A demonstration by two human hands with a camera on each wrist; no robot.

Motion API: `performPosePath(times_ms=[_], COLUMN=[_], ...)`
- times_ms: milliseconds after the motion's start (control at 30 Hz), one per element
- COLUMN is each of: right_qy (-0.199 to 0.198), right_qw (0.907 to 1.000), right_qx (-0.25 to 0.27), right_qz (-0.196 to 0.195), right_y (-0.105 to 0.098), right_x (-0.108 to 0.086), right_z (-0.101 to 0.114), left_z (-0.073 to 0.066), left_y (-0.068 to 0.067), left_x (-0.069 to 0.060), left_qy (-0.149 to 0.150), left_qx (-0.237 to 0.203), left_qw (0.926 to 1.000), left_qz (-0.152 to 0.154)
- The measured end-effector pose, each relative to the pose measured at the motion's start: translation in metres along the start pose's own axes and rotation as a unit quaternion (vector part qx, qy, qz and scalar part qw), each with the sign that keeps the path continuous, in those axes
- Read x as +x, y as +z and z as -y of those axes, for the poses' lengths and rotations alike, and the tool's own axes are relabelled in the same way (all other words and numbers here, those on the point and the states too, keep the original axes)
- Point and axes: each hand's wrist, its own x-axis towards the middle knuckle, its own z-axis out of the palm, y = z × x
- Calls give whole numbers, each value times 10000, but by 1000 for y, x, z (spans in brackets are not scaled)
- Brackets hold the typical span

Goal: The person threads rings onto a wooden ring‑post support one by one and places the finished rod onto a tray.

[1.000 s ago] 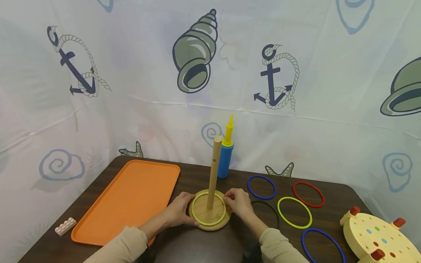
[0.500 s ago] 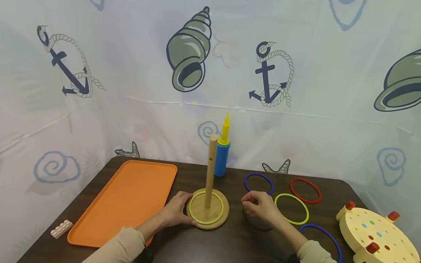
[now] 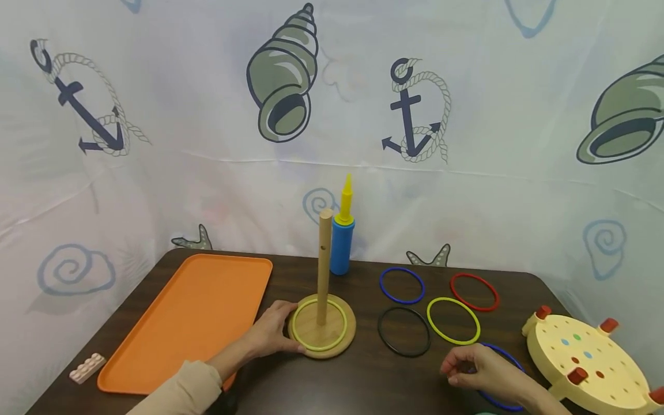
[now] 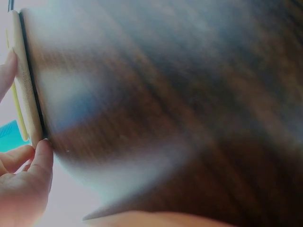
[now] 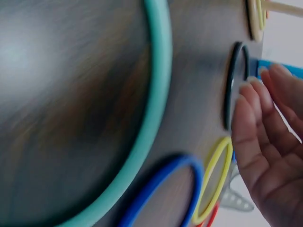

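Note:
A wooden peg stand [image 3: 324,265] rises from a round base at the middle of the table, with a yellow-green ring [image 3: 321,349] lying flat around the peg. My left hand [image 3: 270,332] holds the base's left edge between thumb and fingers, also seen edge-on in the left wrist view. To the right, my right hand [image 3: 485,372] hovers over the table with loosely curled fingers and nothing in them. It partly covers a blue ring [image 3: 503,350]. Close below it in the right wrist view lies a teal ring [image 5: 163,61], only a sliver of which shows in the head view.
A black ring [image 3: 382,340], a yellow ring [image 3: 461,343], a red ring [image 3: 485,309] and another blue ring [image 3: 404,302] lie right of the stand. Behind it stands a blue-yellow pump [image 3: 341,245]. An orange tray [image 3: 197,317], pink block [image 3: 87,368] and cream pegged disc [image 3: 586,360] flank them.
My right hand has left the stand's base and moved right and nearer, past the black ring. The left hand has stayed on the base. The head view has shifted slightly right.

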Motion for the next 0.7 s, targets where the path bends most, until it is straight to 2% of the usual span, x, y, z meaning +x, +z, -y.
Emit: performPosePath(times_ms=[133, 267, 400, 500, 700], right_qy=[-364, -609, -712, -647, -711], right_qw=[9974, 9930, 9909, 9905, 9880], right_qx=[-197, -435, -540, -612, -989], right_qz=[590, 911, 1010, 1050, 946], right_y=[-3, -2, 2, 5, 13], right_x=[-16, -23, -23, -21, -17], right_z=[-9, -14, -15, -15, -13], left_z=[-1, 0, 1, 1, 0], left_y=[-1, 0, -1, -1, -1], left_x=[0, 1, 0, 0, 0], left_qy=[-31, -75, -49, -17, 34], left_qx=[-7, -22, -66, -63, -17], left_qw=[10000, 10000, 10000, 10000, 10000], left_qz=[-11, -7, 10, 20, 10])
